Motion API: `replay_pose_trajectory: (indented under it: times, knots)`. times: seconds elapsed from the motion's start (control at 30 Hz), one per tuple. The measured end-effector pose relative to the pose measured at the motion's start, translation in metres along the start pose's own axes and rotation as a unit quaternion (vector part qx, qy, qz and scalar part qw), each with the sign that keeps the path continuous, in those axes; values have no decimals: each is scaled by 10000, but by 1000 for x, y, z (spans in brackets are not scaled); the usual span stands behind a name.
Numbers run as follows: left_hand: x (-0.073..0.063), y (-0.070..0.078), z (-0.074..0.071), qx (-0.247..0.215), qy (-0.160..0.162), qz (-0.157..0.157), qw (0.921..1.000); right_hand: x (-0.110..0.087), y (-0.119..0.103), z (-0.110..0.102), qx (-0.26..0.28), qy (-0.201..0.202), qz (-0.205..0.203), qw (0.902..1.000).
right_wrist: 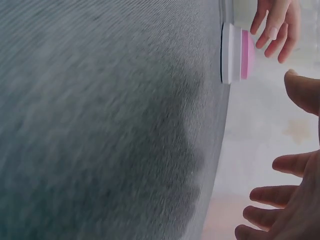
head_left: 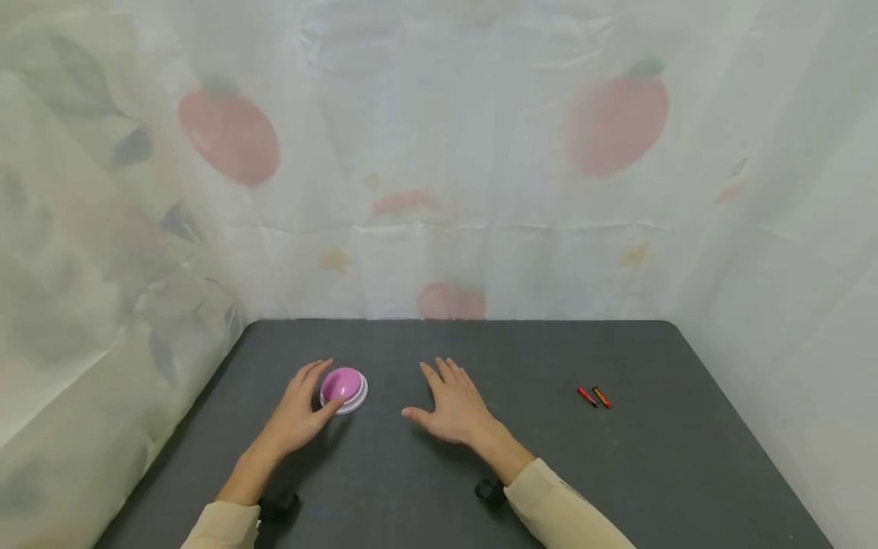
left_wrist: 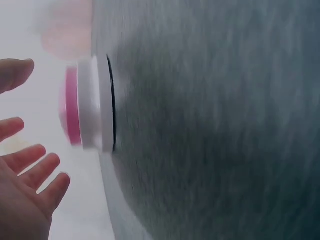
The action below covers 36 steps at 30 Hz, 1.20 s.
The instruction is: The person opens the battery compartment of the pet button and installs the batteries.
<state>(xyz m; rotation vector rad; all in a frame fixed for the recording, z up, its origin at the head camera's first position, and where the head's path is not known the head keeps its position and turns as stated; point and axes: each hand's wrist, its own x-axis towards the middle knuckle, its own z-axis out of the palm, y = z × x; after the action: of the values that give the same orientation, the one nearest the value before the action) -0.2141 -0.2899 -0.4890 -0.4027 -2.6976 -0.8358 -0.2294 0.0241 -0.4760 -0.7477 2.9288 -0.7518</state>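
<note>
A round push button [head_left: 341,385] with a pink dome and a white base sits on the dark table, left of its middle. My left hand [head_left: 297,415] hovers beside it, fingers spread, the thumb overlapping the near edge of the dome in the head view. In the left wrist view the fingers stand apart from the pink dome [left_wrist: 73,106], with a gap between. To the right of the button, my right hand [head_left: 451,404] is held over the table with spread fingers and nothing in it. Its thumb [right_wrist: 300,92] points toward the button.
Two small red-and-black markers [head_left: 587,396] lie side by side on the right part of the table [head_left: 652,473]. Pale curtains [head_left: 439,152] with a fruit print hang behind the table and along both sides. Each wrist carries a small black device [head_left: 490,492].
</note>
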Motion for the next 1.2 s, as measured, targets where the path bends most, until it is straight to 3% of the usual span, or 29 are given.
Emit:
replay_pose_trajectory:
  times: [0.3, 0.53, 0.7, 1.0, 1.2]
  knots:
    - [4, -16, -7, -552, -175, -258, 9980, 15, -10, 9, 300, 91, 15, 9995]
    - [11, -32, -3, -956, -501, -778, 9911, 24, -20, 18, 642, 86, -41, 9979]
    - [17, -42, 0, -1301, -713, -803, 9857, 29, -26, 25, 808, 79, -83, 9967]
    - [18, -42, -1, -1386, -1086, -946, 9798, 36, -34, 40, 1023, -8, -186, 9946]
    - [18, -41, 2, -1459, -1004, -1090, 9781, 40, -40, 43, 1058, 18, -268, 9940]
